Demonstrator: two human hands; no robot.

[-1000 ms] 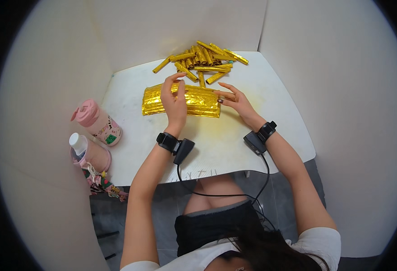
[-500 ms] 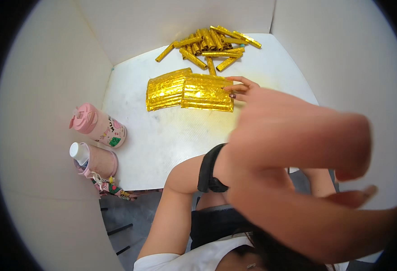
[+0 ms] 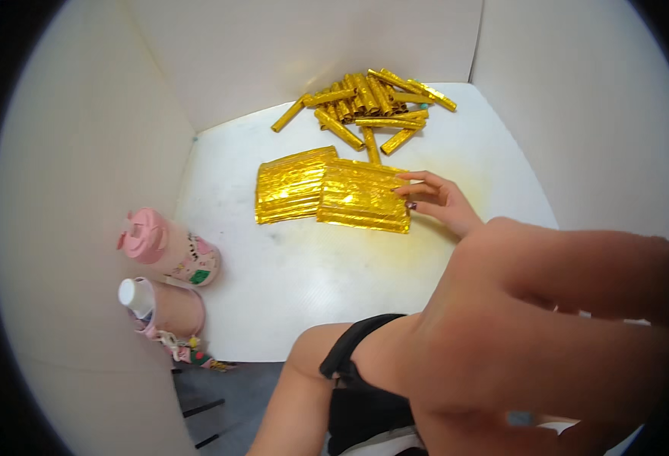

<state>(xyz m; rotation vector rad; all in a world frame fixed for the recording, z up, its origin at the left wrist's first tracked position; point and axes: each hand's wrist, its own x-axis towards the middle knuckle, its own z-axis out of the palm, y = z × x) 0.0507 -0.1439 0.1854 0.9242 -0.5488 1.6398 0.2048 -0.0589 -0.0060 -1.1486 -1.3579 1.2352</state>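
Observation:
Two flat gold foil sheets lie side by side on the white table (image 3: 312, 289): the left sheet (image 3: 293, 194) and the right sheet (image 3: 365, 196), which overlaps it slightly. My right hand (image 3: 437, 199) rests its spread fingertips on the right sheet's right edge. My left hand (image 3: 547, 319) is raised close to the camera, large and blurred, with a black wrist strap (image 3: 350, 357). Its fingers are apart and I see nothing in it. It hides my right forearm. Behind the sheets is a pile of rolled gold foil sticks (image 3: 372, 102).
White board walls (image 3: 312, 45) close in the table at the back and on both sides. A pink bottle (image 3: 169, 254) and a white-capped bottle (image 3: 156, 304) in a pink sleeve stand off the table's left front corner. Below the table's front edge is grey floor (image 3: 220, 395).
My left hand has left the foil sheets and risen toward the camera, filling the lower right. My right hand stays at the right sheet's edge. The view has tilted slightly.

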